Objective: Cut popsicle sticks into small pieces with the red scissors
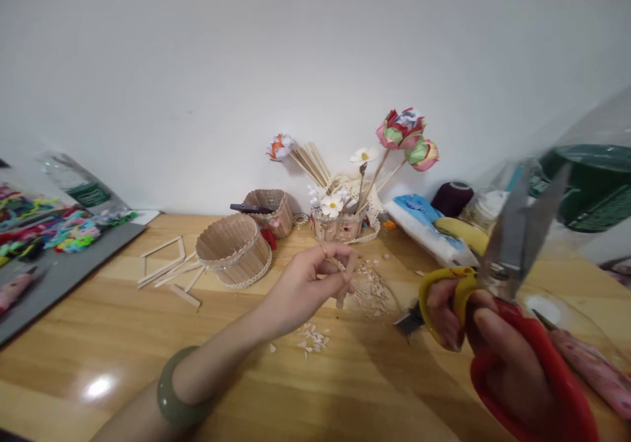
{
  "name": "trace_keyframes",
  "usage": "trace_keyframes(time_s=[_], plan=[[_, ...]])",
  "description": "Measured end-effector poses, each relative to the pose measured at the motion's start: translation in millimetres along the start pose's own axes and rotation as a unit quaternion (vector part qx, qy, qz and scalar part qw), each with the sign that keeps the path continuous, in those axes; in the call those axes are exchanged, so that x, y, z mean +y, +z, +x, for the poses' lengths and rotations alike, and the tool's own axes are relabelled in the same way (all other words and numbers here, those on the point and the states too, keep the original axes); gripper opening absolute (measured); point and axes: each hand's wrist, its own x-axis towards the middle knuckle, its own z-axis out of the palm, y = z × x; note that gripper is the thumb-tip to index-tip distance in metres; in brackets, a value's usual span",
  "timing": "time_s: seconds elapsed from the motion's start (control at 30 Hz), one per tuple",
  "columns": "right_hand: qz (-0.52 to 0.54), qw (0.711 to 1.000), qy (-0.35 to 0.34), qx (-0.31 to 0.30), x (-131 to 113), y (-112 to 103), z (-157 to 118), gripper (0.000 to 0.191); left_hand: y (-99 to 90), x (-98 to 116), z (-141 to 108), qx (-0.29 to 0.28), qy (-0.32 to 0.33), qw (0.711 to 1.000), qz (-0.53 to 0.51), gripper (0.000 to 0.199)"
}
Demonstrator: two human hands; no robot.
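Note:
Pinched between the fingers of my left hand is a short, flat wooden craft stick, held upright above the table. A green bangle circles that wrist. My right hand has its fingers through the handles of large scissors, one handle yellow and the other red. The blades point up and stand somewhat apart, with nothing between them. Small wood chips lie below my left hand, and a larger pile of shavings is just to its right.
Left of my hand stands a round stick-walled basket, with loose craft sticks beside it. Behind are a second basket and a pot of paper flowers. A tissue pack lies right; a grey board carries colourful yarn pieces.

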Motion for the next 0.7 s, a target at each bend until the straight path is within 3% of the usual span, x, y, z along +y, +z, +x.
trace_keyframes(time_s=[0.2,0.33,0.53,0.7], plan=[[0.003,0.998,0.014,-0.060,3.4,5.6,-9.2,0.037,4.0,2.9,1.1,0.034,-0.010,0.996,-0.077,0.016],[0.015,0.994,0.083,-0.076,16.6,12.8,-16.1,0.037,9.6,8.8,-4.7,0.029,-0.012,0.991,-0.130,0.017],[0.069,0.962,0.098,-0.247,52.3,14.7,-4.7,0.040,17.2,11.9,-12.7,0.006,-0.008,0.987,-0.160,0.020],[0.070,0.955,0.090,-0.272,70.4,14.5,-3.5,0.040,20.6,5.5,-14.0,-0.019,-0.012,0.988,-0.152,0.015]])
